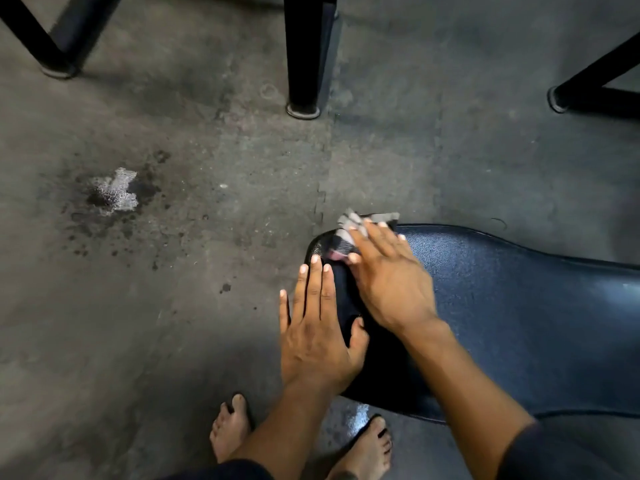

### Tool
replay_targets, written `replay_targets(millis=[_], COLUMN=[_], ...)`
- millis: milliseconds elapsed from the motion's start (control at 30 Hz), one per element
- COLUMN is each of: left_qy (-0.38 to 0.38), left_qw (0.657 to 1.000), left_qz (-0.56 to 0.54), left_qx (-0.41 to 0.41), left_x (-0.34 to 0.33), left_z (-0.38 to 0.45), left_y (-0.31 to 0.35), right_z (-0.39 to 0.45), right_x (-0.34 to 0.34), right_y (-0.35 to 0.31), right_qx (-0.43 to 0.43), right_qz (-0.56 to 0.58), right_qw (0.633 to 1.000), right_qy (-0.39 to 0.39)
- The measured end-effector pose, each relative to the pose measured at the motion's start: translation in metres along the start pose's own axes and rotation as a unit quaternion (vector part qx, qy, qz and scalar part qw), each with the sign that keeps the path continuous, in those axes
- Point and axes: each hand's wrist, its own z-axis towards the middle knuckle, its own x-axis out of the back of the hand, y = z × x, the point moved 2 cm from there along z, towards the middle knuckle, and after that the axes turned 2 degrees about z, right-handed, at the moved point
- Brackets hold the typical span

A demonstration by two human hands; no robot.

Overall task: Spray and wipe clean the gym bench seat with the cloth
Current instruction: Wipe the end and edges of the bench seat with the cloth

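Dim indoor light is falling from overhead, leaving soft sheen on the bench seat (519, 299) toward three o'clock. Motion blur is smearing the cloth (360, 226) and the right hand (391, 282). Wide-angle distortion is bending the frame legs (308, 53) toward twelve o'clock.

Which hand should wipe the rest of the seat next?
The right hand: it already presses the cloth onto the bench seat. The left hand lies flat, without the cloth.
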Motion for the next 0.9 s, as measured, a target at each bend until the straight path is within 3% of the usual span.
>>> replay_targets(millis=[233,300,467,567,700,900], left_qy=[-0.01,-0.013,-0.017,-0.017,-0.009,0.002], left_qw=[1.0,1.0,1.0,1.0,1.0,0.999], left_qz=[0.003,0.002,0.005,0.002,-0.007,-0.033], left_qx=[0.007,0.007,0.007,0.007,0.003,0.007], left_x=[0.003,0.004,0.004,0.005,0.006,0.004], left_z=[0.0,-0.001,0.0,0.001,0.0,0.0], left_y=[0.001,0.0,0.003,0.001,0.0,-0.002], right_z=[0.0,0.016,0.023,0.001,-0.065,-0.138], right_x=[0.032,0.029,-0.001,-0.017,-0.023,-0.031], right_y=[0.093,0.08,0.0,-0.004,0.037,0.07], right_qx=[-0.233,-0.212,-0.013,0.024,-0.006,-0.209], right_qz=[0.011,-0.015,-0.039,-0.017,0.024,0.061], right_qw=[0.971,0.977,0.999,1.0,0.998,0.967], right_qy=[0.044,0.035,0.015,0.009,0.052,0.134])
